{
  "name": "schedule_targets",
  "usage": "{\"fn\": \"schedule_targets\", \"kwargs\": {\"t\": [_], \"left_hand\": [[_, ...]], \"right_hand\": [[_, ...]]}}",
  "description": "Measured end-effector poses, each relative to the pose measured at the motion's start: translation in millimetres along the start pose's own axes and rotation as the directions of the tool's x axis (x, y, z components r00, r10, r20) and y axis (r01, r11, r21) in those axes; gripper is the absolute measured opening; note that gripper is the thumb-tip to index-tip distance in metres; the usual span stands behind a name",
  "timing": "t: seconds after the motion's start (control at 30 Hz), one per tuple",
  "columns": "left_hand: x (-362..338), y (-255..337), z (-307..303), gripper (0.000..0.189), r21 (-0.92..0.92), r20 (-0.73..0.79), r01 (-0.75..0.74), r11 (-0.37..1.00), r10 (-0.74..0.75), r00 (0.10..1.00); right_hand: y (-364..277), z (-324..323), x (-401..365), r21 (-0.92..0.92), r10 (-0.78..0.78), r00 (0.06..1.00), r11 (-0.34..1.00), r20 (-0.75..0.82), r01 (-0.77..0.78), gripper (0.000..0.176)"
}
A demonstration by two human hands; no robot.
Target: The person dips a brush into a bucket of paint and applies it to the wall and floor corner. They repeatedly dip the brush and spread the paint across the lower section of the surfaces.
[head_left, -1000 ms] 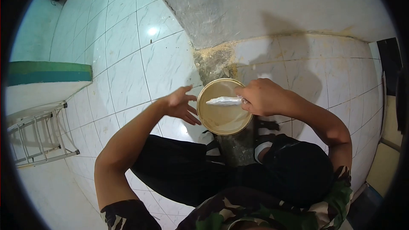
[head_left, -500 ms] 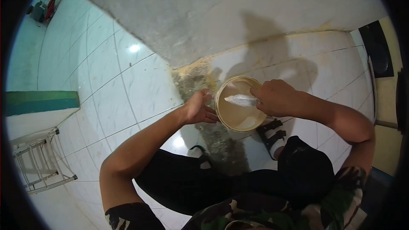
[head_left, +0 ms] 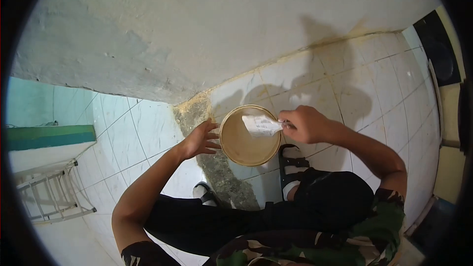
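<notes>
Wall [head_left: 197,24]: grey, plastered, patchy; its lower corner meets the floor beside a yellowish crumbly deposit.
Floor [head_left: 399,113]: pale veined tiles, yellow stains along the edge that meets the wall.
Trousers [head_left: 197,221]: black, worn by the person, legs bent, knees apart. Shirt [head_left: 305,246]: camouflage pattern, short sleeves.
Ledge [head_left: 54,138]: white, green-banded, at the floor's left edge.
Ladder [head_left: 54,192]: metal, near the same edge, below the ledge.
Concrete strip [head_left: 231,187]: grey, rough, running from the wall's corner towards the trousers, between the feet.
Bucket [head_left: 241,144]: round, cream, open-topped, between the two hands, near the strip's right edge; pale residue inside. Base hidden.
Sandals: one pair, dark, straps over light socks; right sandal [head_left: 294,162] just beside the bucket, left sandal [head_left: 207,194] at the strip's left edge.
Right hand [head_left: 305,124]: fingers closed, pinching the packet's narrow end at the bucket's right rim.
Left hand [head_left: 201,140]: fingers spread, tips at the bucket's left rim; contact cannot be told.
Packet [head_left: 261,126]: white, faint markings, flat, above the bucket's mouth, wide end pointing left.
</notes>
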State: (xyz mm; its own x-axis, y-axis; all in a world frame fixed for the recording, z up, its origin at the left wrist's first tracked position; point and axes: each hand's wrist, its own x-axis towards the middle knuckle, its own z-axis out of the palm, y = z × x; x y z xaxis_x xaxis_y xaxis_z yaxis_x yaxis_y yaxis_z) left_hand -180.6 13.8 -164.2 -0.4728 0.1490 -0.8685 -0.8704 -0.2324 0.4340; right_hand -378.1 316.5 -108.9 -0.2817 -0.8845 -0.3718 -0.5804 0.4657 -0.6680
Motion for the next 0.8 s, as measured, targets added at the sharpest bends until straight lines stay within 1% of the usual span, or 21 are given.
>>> {"fn": "schedule_targets", "kwargs": {"t": [0.03, 0.07, 0.1, 0.13, 0.17, 0.2, 0.23, 0.27, 0.3, 0.37, 0.4, 0.47, 0.5, 0.53, 0.57, 0.6, 0.63, 0.67, 0.7, 0.73, 0.8], "left_hand": [[-6.4, 5.7, 2.0, 0.083, 0.088, -0.072, -0.009, 0.996, 0.015, 0.997], [-14.0, 12.4, 3.0, 0.083, 0.078, -0.091, 0.001, 0.997, 0.006, 0.996], [-24.0, 20.4, 6.7, 0.079, 0.267, -0.143, -0.001, 0.964, 0.041, 0.989], [-30.0, 22.9, 7.0, 0.076, 0.446, -0.183, 0.008, 0.895, 0.083, 0.98], [-36.5, 16.6, -0.9, 0.068, 0.621, -0.224, -0.012, 0.784, 0.192, 0.955], [-53.0, 25.8, 15.9, 0.068, 0.607, -0.238, 0.003, 0.794, 0.178, 0.955], [-86.0, 49.1, 42.5, 0.066, 0.664, -0.31, 0.1, 0.741, 0.151, 0.939], [-111.5, 67.6, 61.1, 0.065, 0.71, -0.382, 0.198, 0.676, 0.132, 0.915], [-125.7, 71.0, 68.8, 0.065, 0.701, -0.398, 0.214, 0.68, 0.124, 0.909], [-152.0, 64.9, 83.1, 0.061, 0.841, -0.372, 0.155, 0.518, 0.348, 0.86], [-163.6, 64.7, 92.5, 0.061, 0.834, -0.381, 0.162, 0.528, 0.339, 0.86], [-179.1, 67.2, 112.0, 0.052, 0.852, -0.396, 0.165, 0.497, 0.406, 0.823], [-184.8, 59.5, 122.5, 0.052, 0.891, -0.36, 0.132, 0.434, 0.501, 0.787], [-189.7, 49.1, 131.7, 0.053, 0.945, -0.287, 0.125, 0.302, 0.583, 0.76], [-196.7, 45.5, 142.1, 0.054, 0.958, -0.262, 0.149, 0.245, 0.542, 0.798], [-203.0, 44.8, 150.0, 0.055, 0.969, -0.239, 0.168, 0.183, 0.503, 0.83], [-206.9, 43.8, 154.2, 0.055, 0.97, -0.231, 0.158, 0.182, 0.511, 0.828], [-210.2, 43.5, 156.9, 0.055, 0.965, -0.214, 0.123, 0.233, 0.421, 0.882], [-211.4, 44.1, 155.9, 0.055, 0.956, -0.187, 0.094, 0.279, 0.329, 0.926], [-205.3, 42.5, 148.8, 0.055, 0.96, -0.175, 0.084, 0.267, 0.339, 0.924], [-183.5, 37.1, 127.4, 0.055, 0.934, -0.119, -0.014, 0.358, 0.346, 0.931]], "right_hand": [[6.1, 2.7, -3.0, 0.024, -0.044, 0.998, 0.999, -0.038, 0.044, 0.021], [12.5, 5.7, -4.6, 0.049, -0.085, 0.994, 0.995, -0.076, 0.089, 0.021], [19.4, 9.6, -5.3, -0.049, -0.099, 0.992, 0.994, -0.073, 0.096, 0.019], [24.1, 10.9, -6.7, -0.038, -0.111, 0.992, 0.993, -0.057, 0.109, 0.019], [27.8, 12.2, -9.2, -0.106, -0.209, 0.972, 0.975, -0.109, 0.198, 0.016], [31.2, 11.8, -10.7, -0.178, -0.309, 0.938, 0.943, -0.155, 0.282, 0.013], [34.2, 9.9, -11.4, -0.166, -0.321, 0.936, 0.94, -0.143, 0.297, 0.013], [36.5, 7.0, -11.7, -0.208, -0.343, 0.935, 0.925, -0.091, 0.319, 0.014], [37.4, 5.2, -10.7, -0.249, -0.364, 0.93, 0.906, -0.043, 0.343, 0.018], [38.3, 2.3, -4.0, -0.23, -0.391, 0.918, 0.901, -0.062, 0.368, 0.018], [38.0, 2.4, -3.0, -0.223, -0.403, 0.912, 0.898, -0.077, 0.379, 0.019], [36.6, 0.8, 0.3, -0.24, -0.381, 0.924, 0.901, -0.043, 0.36, 0.018], [35.5, 0.4, 2.9, -0.254, -0.347, 0.938, 0.909, -0.024, 0.33, 0.016], [34.3, 2.2, 2.8, -0.258, -0.345, 0.938, 0.908, -0.021, 0.328, 0.016], [33.9, 3.0, 2.4, -0.098, -0.263, 0.963, 0.961, -0.055, 0.257, 0.014], [34.8, 2.1, 2.7, 0.061, -0.176, 0.981, 0.982, -0.079, 0.181, 0.011], [41.2, 6.5, 3.1, 0.05, -0.171, 0.982, 0.983, -0.082, 0.175, 0.011], [52.0, 15.7, 3.7, 0.259, -0.141, 0.985, 0.952, -0.095, 0.162, 0.012], [57.5, 19.4, 3.3, 0.457, -0.111, 0.988, 0.877, -0.11, 0.149, 0.014], [60.4, 20.2, 1.1, 0.45, -0.103, 0.987, 0.881, -0.124, 0.148, 0.014], [60.1, 22.6, -1.8, 0.608, -0.011, 0.999, 0.793, -0.047, 0.038, 0.017]]}}
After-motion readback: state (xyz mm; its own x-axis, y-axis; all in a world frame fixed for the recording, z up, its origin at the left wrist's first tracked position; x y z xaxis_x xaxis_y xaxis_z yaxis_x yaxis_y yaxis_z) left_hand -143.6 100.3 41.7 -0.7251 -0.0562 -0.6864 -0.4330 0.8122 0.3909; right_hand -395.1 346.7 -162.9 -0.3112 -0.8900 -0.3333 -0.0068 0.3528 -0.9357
